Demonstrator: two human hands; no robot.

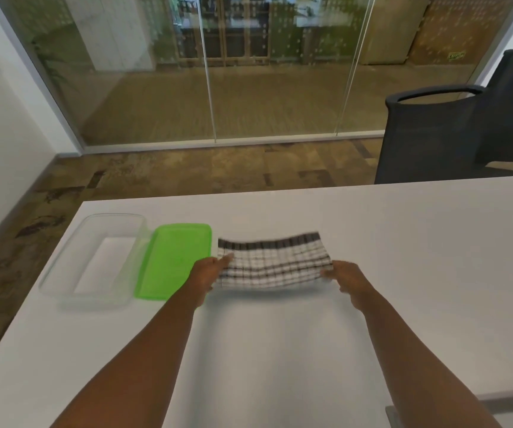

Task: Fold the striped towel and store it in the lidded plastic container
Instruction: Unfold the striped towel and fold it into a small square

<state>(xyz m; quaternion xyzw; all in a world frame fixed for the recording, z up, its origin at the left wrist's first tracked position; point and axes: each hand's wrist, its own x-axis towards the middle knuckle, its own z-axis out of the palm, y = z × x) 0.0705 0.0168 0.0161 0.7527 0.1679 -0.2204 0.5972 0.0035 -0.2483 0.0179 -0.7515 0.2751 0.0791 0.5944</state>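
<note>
I have the black-and-white striped cloth towel (275, 262) stretched between both hands, already narrowed to a band, so I judge at least one fold is done. My left hand (208, 273) pinches its left end with thumb on top, and my right hand (346, 281) has its grip closed on the right end. The band sags slightly in the middle and looks lifted just off the white bench (403, 242), though motion blur makes that hard to confirm.

Left to do, as I read it: fold it shorter, lay it in the clear rectangular plastic container (94, 261), then fit the bright green plastic lid (175, 261). The container stands open and empty near the bench's left edge; the lid lies flat between it and the towel, its near corner just beside my left wrist. To the right the bench is bare, with plenty of room; a dark mesh office chair (434, 134) stands beyond the far edge.
</note>
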